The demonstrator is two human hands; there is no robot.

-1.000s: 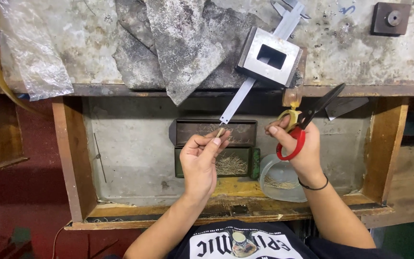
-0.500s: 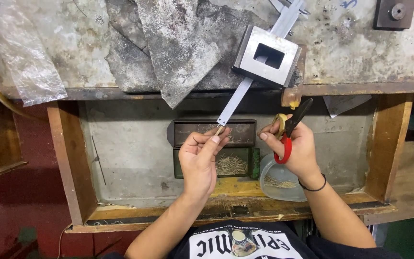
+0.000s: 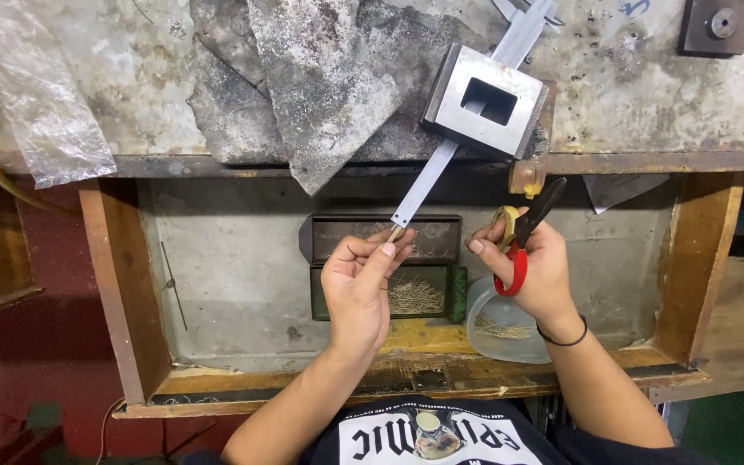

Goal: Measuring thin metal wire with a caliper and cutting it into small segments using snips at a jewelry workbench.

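Note:
My left hand (image 3: 362, 284) pinches a thin bundle of fine wire at the lower tip of a long flat metal ruler (image 3: 428, 183). The ruler runs up through a square steel block (image 3: 486, 100) with a rectangular hole on the bench top. My right hand (image 3: 534, 269) grips scissors (image 3: 523, 232) with red and yellow handles and dark blades, closed and pointing up and right, a short way right of the left hand. Both hands hover over an open wooden drawer (image 3: 114, 284).
In the drawer lie two dark trays (image 3: 428, 297), one holding short wire pieces, and a clear plastic cup (image 3: 497, 323) with wire bits. Grey stone slabs (image 3: 320, 86), a plastic bag (image 3: 40, 103) and a small dark metal block (image 3: 718, 24) rest on the bench.
The scissors' blades have closed and my right hand has drawn in left and down toward my left hand. My left hand stays at the ruler's tip.

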